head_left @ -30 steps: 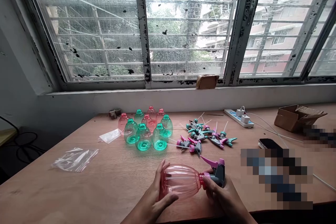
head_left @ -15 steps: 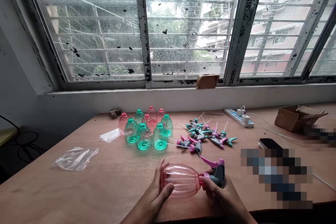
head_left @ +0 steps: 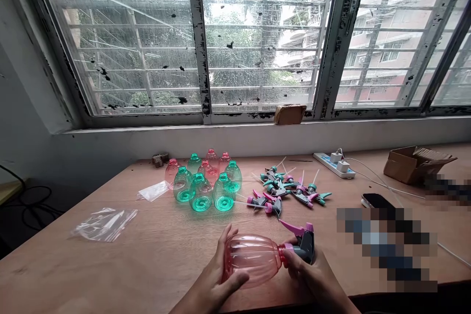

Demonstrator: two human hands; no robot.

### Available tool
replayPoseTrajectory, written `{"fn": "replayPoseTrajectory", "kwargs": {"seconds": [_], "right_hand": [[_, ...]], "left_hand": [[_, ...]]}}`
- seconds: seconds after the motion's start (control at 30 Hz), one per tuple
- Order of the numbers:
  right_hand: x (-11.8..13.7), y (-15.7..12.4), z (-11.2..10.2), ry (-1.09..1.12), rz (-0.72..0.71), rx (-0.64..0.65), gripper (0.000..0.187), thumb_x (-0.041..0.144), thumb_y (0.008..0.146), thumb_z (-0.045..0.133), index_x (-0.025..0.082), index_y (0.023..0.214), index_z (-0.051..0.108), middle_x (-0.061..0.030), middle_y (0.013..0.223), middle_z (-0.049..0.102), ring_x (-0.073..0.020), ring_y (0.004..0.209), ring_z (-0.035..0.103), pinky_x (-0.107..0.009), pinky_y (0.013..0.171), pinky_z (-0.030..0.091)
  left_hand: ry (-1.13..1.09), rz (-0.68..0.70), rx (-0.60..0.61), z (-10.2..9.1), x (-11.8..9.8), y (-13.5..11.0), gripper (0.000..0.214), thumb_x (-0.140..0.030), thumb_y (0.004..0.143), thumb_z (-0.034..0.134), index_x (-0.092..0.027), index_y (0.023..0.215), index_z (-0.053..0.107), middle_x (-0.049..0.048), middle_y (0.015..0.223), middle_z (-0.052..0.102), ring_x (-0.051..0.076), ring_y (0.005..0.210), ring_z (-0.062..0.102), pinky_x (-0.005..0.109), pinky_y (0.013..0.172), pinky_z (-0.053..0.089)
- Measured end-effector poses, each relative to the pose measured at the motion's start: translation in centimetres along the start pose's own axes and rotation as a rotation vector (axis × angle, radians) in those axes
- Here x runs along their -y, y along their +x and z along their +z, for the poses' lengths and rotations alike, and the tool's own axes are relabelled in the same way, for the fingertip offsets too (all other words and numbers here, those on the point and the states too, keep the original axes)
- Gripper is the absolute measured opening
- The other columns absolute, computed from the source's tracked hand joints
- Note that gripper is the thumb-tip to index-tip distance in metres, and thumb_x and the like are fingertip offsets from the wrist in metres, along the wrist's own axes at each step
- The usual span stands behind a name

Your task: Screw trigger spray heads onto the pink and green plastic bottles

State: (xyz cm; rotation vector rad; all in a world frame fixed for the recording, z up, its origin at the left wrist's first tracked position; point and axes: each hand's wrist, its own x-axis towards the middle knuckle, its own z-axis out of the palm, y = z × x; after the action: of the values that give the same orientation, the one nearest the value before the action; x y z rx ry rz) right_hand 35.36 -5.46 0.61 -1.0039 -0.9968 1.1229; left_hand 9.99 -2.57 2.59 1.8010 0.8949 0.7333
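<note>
Shift: since half a second ago, the body of the red bottle (head_left: 253,257) has dipped slightly toward me; the spray head (head_left: 306,243) hardly moved.
Right hand (head_left: 307,269): my thumb and fingers pinch the pink collar (head_left: 289,247), at the neck.
Left hand (head_left: 220,271): cups the base end, thumb on the near side.
Long axis: crosswise between my palms, base left, spray head right.
Beyond: upright bottles (head_left: 201,200), loose triggers (head_left: 274,207).
</note>
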Motion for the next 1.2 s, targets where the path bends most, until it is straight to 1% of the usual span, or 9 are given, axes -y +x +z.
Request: {"fn": "replayPoseTrajectory", "kwargs": {"seconds": [0.17, 0.3, 0.37, 0.53, 0.63, 0.73, 0.83, 1.07, 1.2], "right_hand": [[0.1, 0.0, 0.0, 0.032, 0.011, 0.006, 0.043, 0.052, 0.071, 0.084, 0.015, 0.081, 0.064, 0.0038, 0.052, 0.062, -0.0075, 0.033, 0.046, -0.018, 0.033, 0.036], [0.0, -0.1, 0.0, 0.024, 0.011, 0.016, 0.043, 0.052, 0.072, 0.083, 0.016, 0.082, 0.063, 0.0038, 0.052, 0.062, -0.0072, 0.032, 0.045, -0.018, 0.033, 0.036], [0.1, -0.1, 0.0, 0.011, 0.005, 0.011, 0.042, 0.052, 0.072, 0.083, 0.016, 0.082, 0.064, 0.0034, 0.052, 0.062, -0.0080, 0.033, 0.046, -0.018, 0.033, 0.035], [0.2, -0.1, 0.1, 0.002, 0.007, -0.003, 0.043, 0.053, 0.071, 0.083, 0.016, 0.081, 0.064, 0.0035, 0.052, 0.061, -0.0086, 0.032, 0.045, -0.020, 0.034, 0.035], [0.0, 0.0, 0.1, -0.020, 0.006, 0.004, 0.043, 0.054, 0.071, 0.082, 0.016, 0.078, 0.063, 0.0034, 0.052, 0.060, -0.0084, 0.032, 0.045, -0.020, 0.034, 0.034], [-0.2, 0.0, 0.0, -0.016, 0.006, 0.007, 0.044, 0.055, 0.071, 0.082, 0.016, 0.080, 0.063, 0.0037, 0.053, 0.060, -0.0085, 0.033, 0.045, -0.020, 0.034, 0.035], [0.0, 0.0, 0.0, -0.014, 0.010, 0.001, 0.044, 0.055, 0.071, 0.082, 0.016, 0.081, 0.063, 0.0038, 0.053, 0.061, -0.0082, 0.033, 0.044, -0.020, 0.034, 0.035], [0.0, 0.1, 0.1, -0.023, 0.003, 0.012, 0.044, 0.054, 0.072, 0.082, 0.016, 0.080, 0.063, 0.0035, 0.052, 0.061, -0.0083, 0.032, 0.047, -0.019, 0.033, 0.034], [-0.4, 0.1, -0.1, -0.013, 0.007, 0.012, 0.042, 0.052, 0.073, 0.082, 0.015, 0.083, 0.064, 0.0030, 0.054, 0.062, -0.0082, 0.033, 0.047, -0.019, 0.034, 0.037]], "left_hand": [[0.111, 0.026, -0.010, 0.2, -1.3, -0.5, 0.123, -0.047, 0.076, 0.082, -0.030, 0.159, -0.007, 0.0126, 0.167, 0.021, 0.035, 0.150, 0.026, 0.046, 0.124, 0.019], [0.039, 0.001, -0.007, 0.0, -0.9, -0.3, 0.098, -0.070, 0.087, 0.053, -0.027, 0.159, 0.002, 0.0138, 0.166, 0.023, 0.035, 0.151, 0.025, 0.050, 0.124, 0.017], [0.013, -0.023, -0.028, 0.0, -0.6, -0.1, 0.089, -0.071, 0.092, 0.042, -0.025, 0.159, 0.006, 0.0150, 0.165, 0.025, 0.034, 0.150, 0.027, 0.052, 0.123, 0.017], [0.048, 0.002, -0.024, 0.3, -1.0, -0.2, 0.110, -0.050, 0.083, 0.075, -0.029, 0.159, -0.003, 0.0143, 0.165, 0.024, 0.033, 0.146, 0.035, 0.046, 0.122, 0.024], [0.065, 0.017, -0.019, 0.4, -1.1, -0.4, 0.123, -0.050, 0.073, 0.083, -0.032, 0.158, -0.004, 0.0140, 0.165, 0.023, 0.035, 0.144, 0.038, 0.046, 0.120, 0.029], [0.011, 0.027, -0.011, 0.2, -0.6, -0.2, 0.107, -0.069, 0.081, 0.064, -0.030, 0.159, 0.003, 0.0138, 0.165, 0.024, 0.036, 0.145, 0.037, 0.048, 0.120, 0.027], [-0.030, 0.002, -0.019, 0.0, -0.1, 0.0, 0.089, -0.071, 0.091, 0.045, -0.029, 0.159, 0.007, 0.0139, 0.164, 0.026, 0.035, 0.144, 0.039, 0.050, 0.120, 0.027], [0.073, 0.038, -0.036, 0.4, -0.5, -0.2, 0.127, -0.047, 0.073, 0.085, -0.032, 0.158, -0.008, 0.0139, 0.167, 0.019, 0.035, 0.147, 0.032, 0.047, 0.122, 0.023], [0.003, 0.028, -0.030, 0.2, -0.4, -0.1, 0.102, -0.064, 0.087, 0.061, -0.030, 0.159, -0.003, 0.0131, 0.167, 0.021, 0.033, 0.151, 0.025, 0.049, 0.124, 0.018]]}}
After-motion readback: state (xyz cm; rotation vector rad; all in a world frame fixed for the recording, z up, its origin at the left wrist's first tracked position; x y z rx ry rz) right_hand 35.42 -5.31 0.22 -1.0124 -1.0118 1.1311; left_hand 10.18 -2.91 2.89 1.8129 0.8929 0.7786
